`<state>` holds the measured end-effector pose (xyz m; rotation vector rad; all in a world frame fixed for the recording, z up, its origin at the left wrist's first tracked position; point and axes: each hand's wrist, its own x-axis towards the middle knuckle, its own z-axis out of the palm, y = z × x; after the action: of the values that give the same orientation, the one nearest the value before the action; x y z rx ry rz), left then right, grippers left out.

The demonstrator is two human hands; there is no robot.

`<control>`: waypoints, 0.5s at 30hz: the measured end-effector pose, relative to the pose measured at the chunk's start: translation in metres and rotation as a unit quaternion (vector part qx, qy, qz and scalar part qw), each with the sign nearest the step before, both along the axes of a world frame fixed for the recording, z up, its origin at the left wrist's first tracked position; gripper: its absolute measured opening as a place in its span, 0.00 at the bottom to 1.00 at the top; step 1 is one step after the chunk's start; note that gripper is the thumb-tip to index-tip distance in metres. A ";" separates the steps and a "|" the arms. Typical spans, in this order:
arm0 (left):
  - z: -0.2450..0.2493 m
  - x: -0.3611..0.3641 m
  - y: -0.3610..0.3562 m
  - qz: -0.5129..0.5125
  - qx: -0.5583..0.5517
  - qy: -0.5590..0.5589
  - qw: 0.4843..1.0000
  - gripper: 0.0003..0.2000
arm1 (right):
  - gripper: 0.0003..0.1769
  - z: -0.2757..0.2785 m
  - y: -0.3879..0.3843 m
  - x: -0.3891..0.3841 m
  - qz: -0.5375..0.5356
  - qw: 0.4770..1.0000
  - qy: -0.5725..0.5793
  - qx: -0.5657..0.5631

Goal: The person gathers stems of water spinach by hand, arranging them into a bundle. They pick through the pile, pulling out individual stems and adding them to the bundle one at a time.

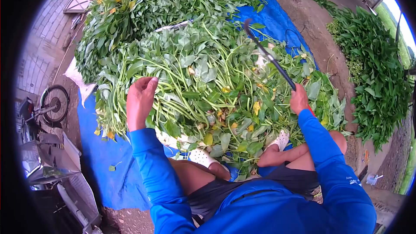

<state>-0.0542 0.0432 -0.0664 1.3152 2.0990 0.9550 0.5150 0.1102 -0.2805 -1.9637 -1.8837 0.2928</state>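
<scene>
My right hand [299, 99] is wrapped around the handle of a sickle [274, 62]. Its dark, hooked blade points up and away to the left, over a heap of long-stemmed leafy greens [203, 71] that look like water spinach. At the heap's left side is my left hand [141, 102], fingers curled in and thumb up beside them. Whatever those fingers may hold is hidden. Pale green stems [184, 106] lie just right of that hand. Yellowed leaves [256, 107] are scattered among the greens near my feet.
Under the heap spreads a blue tarp [112, 164]. My feet, in white clogs [203, 157], are at the heap's near edge. More greens [173, 0] are piled behind, and another bank of them [372, 60] lies right. A motorbike wheel [55, 104] stands at left.
</scene>
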 end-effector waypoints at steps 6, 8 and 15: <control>-0.024 -0.003 0.009 -0.026 -0.046 0.040 0.998 0.24 | 0.28 -0.083 -0.040 0.115 -0.371 0.883 -0.084 -0.275; -0.019 -0.010 0.005 -0.024 -0.059 0.027 0.998 0.23 | 0.35 -0.057 -0.030 0.074 -0.379 0.875 -0.116 -0.278; -0.003 0.007 -0.003 -0.055 -0.054 0.046 0.996 0.22 | 0.41 0.012 0.047 -0.195 0.139 0.948 0.221 -0.181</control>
<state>-0.0474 0.0407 -0.0692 1.4283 2.0897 0.7383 0.3200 0.1576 -0.2683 -1.6396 -1.8866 1.1319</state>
